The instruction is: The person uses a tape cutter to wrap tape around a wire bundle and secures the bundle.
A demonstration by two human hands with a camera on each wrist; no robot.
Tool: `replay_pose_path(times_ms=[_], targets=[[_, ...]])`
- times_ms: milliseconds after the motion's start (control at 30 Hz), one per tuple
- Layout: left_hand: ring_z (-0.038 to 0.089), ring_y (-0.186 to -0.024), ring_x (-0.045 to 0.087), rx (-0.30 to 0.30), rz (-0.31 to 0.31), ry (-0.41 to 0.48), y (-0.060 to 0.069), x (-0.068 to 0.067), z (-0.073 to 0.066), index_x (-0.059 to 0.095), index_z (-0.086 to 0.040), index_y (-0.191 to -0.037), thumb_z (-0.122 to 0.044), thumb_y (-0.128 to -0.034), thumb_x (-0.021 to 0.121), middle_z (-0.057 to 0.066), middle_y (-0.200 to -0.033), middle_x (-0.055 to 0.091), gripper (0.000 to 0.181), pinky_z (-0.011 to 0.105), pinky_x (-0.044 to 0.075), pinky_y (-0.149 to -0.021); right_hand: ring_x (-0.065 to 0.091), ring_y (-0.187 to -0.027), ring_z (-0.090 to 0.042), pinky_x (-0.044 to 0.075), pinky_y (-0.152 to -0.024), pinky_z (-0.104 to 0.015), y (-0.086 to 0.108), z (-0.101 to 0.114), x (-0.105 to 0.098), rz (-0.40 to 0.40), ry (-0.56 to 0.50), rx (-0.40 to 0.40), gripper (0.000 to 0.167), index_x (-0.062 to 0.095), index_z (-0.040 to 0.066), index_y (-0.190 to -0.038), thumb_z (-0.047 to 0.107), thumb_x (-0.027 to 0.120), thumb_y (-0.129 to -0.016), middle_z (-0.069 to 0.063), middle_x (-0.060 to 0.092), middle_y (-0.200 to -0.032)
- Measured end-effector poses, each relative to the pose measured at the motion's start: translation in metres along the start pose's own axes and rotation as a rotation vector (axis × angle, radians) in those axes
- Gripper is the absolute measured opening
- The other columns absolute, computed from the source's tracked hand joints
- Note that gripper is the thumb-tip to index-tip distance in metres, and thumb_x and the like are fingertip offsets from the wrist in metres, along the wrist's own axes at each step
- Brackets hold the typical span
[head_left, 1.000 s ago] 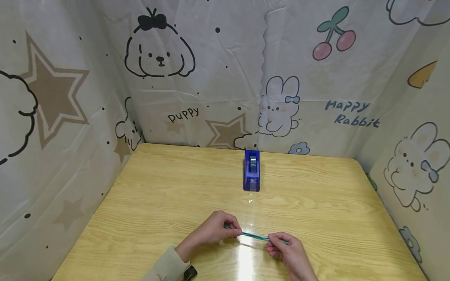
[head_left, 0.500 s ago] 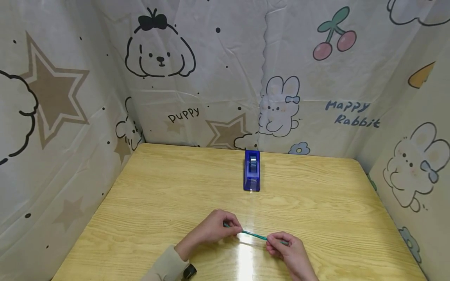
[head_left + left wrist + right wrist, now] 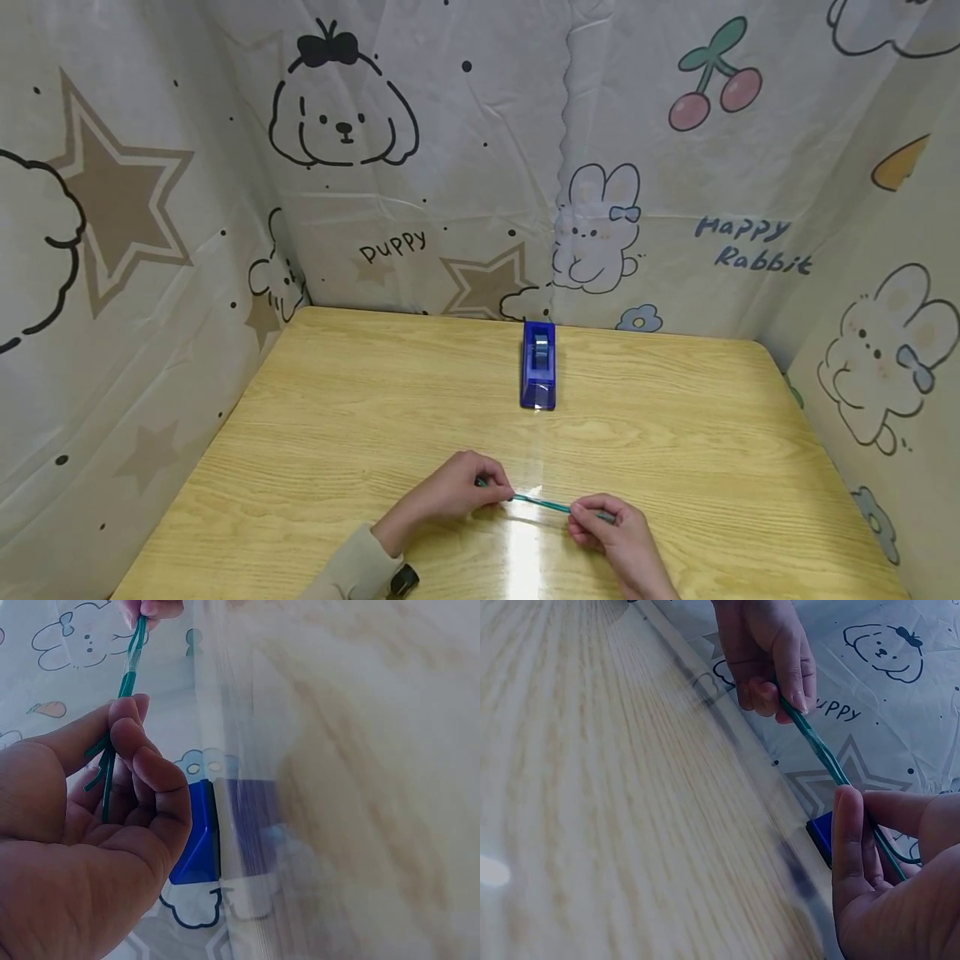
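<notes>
Several thin green cords (image 3: pixel 542 503) run side by side between my two hands, above the table. My left hand (image 3: pixel 468 483) pinches them between thumb and fingertips; in the left wrist view, loose ends (image 3: pixel 95 778) stick out below that pinch. With thumb and forefinger, my right hand (image 3: pixel 611 529) grips the other part, and a curved length of cord (image 3: pixel 907 857) shows behind its fingers in the right wrist view. Clear shiny tape (image 3: pixel 133 658) appears to wrap the cords between the hands. Parts of the cords inside both hands are hidden.
A blue tape dispenser (image 3: pixel 537 367) with a clear roll stands at the far side of the wood-grain table (image 3: pixel 360 392), beyond the hands. Printed curtains (image 3: pixel 450 125) hang behind and along both sides. A bright reflection lies on the tabletop between the wrists.
Both hands stay almost where they were and keep their hold on the cords. The left fingertips have shifted very slightly left. The dispenser has not moved.
</notes>
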State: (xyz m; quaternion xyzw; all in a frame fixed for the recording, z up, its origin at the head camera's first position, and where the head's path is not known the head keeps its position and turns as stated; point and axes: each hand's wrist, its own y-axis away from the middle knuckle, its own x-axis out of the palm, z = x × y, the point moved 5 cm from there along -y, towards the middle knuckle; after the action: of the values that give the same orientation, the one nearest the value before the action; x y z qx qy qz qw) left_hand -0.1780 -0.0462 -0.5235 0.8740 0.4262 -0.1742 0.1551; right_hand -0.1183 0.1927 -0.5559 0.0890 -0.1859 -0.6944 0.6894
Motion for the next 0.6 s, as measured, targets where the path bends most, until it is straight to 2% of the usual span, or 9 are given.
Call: replay_pose_path(times_ms=[133, 300, 467, 600], targets=[[0.000, -0.063, 0.055, 0.009, -0.003, 0.003, 0.000, 0.001, -0.001, 0.078, -0.007, -0.089, -0.023, -0.0987, 0.073, 0.015, -0.079, 0.072, 0.019, 0.017, 0.043, -0.058, 0.073, -0.077, -0.013, 0.062, -0.074, -0.028, -0.001, 0.001, 0.000, 0.017, 0.023, 0.016, 0.013, 0.068, -0.003, -0.104, 0.005, 0.072, -0.096, -0.007, 0.076, -0.086], [0.002, -0.065, 0.058, 0.024, -0.016, 0.013, 0.000, 0.000, -0.001, 0.078, -0.007, -0.088, -0.022, -0.0980, 0.074, 0.016, -0.079, 0.073, 0.018, 0.018, 0.045, -0.062, 0.073, -0.080, -0.015, 0.062, -0.074, -0.028, -0.004, 0.004, -0.001, 0.068, 0.088, 0.032, 0.026, 0.067, -0.008, -0.114, 0.015, 0.068, -0.101, -0.007, 0.076, -0.088], [0.001, -0.065, 0.057, 0.036, -0.024, 0.010, -0.001, 0.000, -0.003, 0.078, -0.007, -0.088, -0.022, -0.0977, 0.074, 0.014, -0.078, 0.074, 0.019, 0.018, 0.045, -0.064, 0.073, -0.075, -0.013, 0.061, -0.069, -0.027, -0.009, 0.009, 0.002, 0.202, 0.170, 0.040, 0.033, 0.070, -0.007, -0.111, 0.025, 0.065, -0.103, -0.004, 0.073, -0.087], [-0.001, -0.064, 0.054, 0.036, -0.030, 0.002, 0.000, 0.000, -0.004, 0.079, -0.007, -0.089, -0.023, -0.0978, 0.074, 0.014, -0.078, 0.074, 0.019, 0.017, 0.042, -0.063, 0.070, -0.067, -0.010, 0.060, -0.064, -0.025, -0.011, 0.014, 0.005, 0.311, 0.202, 0.030, 0.032, 0.069, -0.011, -0.110, 0.020, 0.066, -0.102, 0.000, 0.071, -0.082]])
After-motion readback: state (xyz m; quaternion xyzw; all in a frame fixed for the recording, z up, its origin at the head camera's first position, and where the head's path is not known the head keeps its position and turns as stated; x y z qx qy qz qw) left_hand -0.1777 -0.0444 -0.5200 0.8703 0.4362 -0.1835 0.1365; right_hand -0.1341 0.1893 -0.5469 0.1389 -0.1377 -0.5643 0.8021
